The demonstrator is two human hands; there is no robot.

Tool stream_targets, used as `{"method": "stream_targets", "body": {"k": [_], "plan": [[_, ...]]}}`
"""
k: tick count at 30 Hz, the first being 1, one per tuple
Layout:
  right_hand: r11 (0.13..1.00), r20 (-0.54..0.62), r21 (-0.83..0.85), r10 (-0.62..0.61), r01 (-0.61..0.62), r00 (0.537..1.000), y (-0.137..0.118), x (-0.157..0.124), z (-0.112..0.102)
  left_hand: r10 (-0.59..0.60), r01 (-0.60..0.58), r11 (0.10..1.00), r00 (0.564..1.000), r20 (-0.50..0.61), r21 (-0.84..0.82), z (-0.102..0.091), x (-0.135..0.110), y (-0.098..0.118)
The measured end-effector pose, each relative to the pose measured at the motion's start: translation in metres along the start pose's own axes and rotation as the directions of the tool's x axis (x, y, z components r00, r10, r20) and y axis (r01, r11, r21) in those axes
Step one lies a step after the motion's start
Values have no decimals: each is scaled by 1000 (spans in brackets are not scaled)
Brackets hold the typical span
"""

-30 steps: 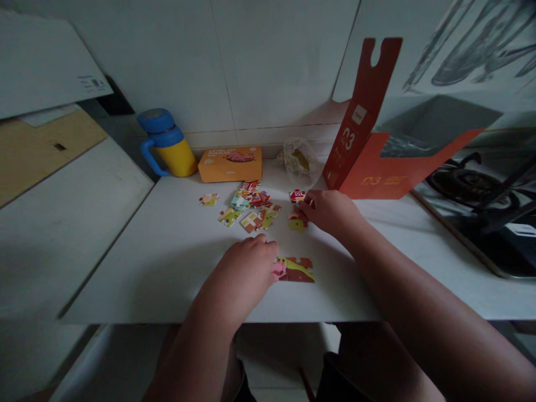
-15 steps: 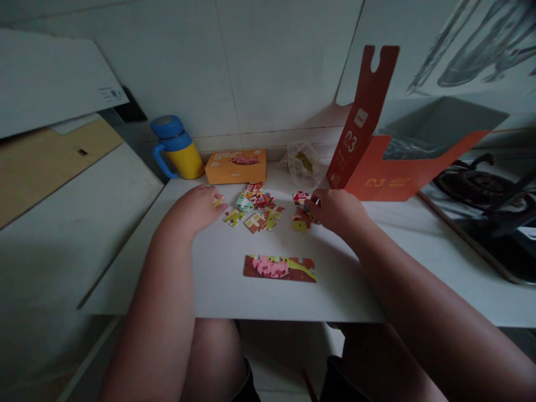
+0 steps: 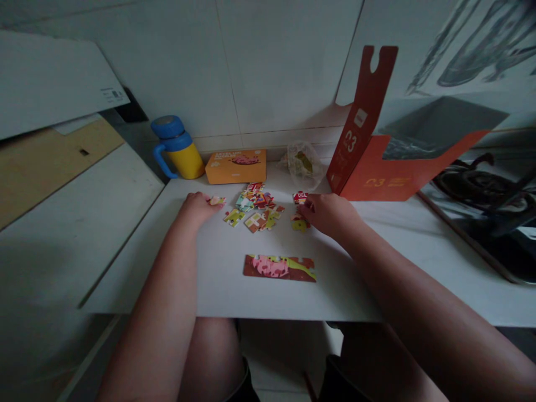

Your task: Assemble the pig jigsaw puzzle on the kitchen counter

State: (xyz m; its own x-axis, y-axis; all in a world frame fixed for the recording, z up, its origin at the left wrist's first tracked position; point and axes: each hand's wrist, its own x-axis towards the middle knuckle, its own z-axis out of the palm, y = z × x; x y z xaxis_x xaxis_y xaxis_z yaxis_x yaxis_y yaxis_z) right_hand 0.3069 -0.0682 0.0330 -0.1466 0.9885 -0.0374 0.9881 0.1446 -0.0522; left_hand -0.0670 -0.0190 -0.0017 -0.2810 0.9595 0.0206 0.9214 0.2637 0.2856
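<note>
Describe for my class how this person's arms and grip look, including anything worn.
The left forearm and right forearm are bare, with no sleeves in view. The left grip and right grip are ungloved; no watch or bracelet shows. Rings can't be ruled out.

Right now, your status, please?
Left hand touching pinkish cardboard puzzle piece; right hand at multicoloured cardboard pieces. Joined rectangular pink-brown strip untouched. Loose cardboard heap between hands.

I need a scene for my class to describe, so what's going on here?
A person has both hands among puzzle pieces. The left hand has a puzzle piece at its fingertips; the right hand is at a small cluster. More loose pieces lie between the hands. Nearer the person, a joined strip lies flat, with a pink spotted shape on it.
</note>
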Motion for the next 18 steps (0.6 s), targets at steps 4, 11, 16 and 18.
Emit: {"method": "stream_targets", "body": {"k": [4,11,16,18], "plan": [[1000,-5,-5,-16,16,1000,-2,-1,0,17,-17,951,1000,-1,-308,2,1,-6],[999,-18,-5,-51,51,999,-3,-2,0,252,-203,639,966,-48,-742,-17,-25,23],[997,-22,0,-78,78,997,-5,-3,2,526,-184,629,816,239,-756,-28,-56,49],[997,-18,6,-73,73,997,-6,-3,2,614,-194,640,711,343,-743,-28,-65,56]]}}
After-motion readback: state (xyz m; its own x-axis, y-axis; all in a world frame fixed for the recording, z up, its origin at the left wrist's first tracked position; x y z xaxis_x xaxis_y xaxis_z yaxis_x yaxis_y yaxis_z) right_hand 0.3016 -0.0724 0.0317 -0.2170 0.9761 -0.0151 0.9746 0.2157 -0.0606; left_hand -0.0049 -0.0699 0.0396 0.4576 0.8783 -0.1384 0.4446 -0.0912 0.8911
